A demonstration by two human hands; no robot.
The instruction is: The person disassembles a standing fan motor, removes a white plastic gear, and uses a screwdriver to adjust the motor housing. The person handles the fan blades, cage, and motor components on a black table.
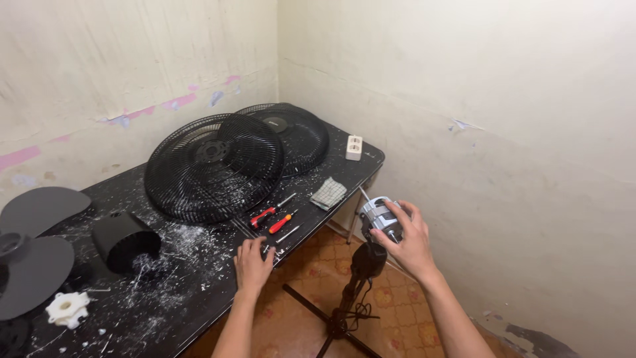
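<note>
Gripping the grey fan motor [379, 219] atop its black stand [344, 298] off the bench's [199, 292] right edge, the right hand [409, 240] clamps it while the left hand [252, 264] rests loosely curled nearer the screwdrivers [271, 217] lying just beyond.

The grey fan blade [33, 245] runs off the left edge, the right hand [407, 242] covers much of the fan motor [379, 219], and the stand's feet [331, 331] drop below frame.
</note>
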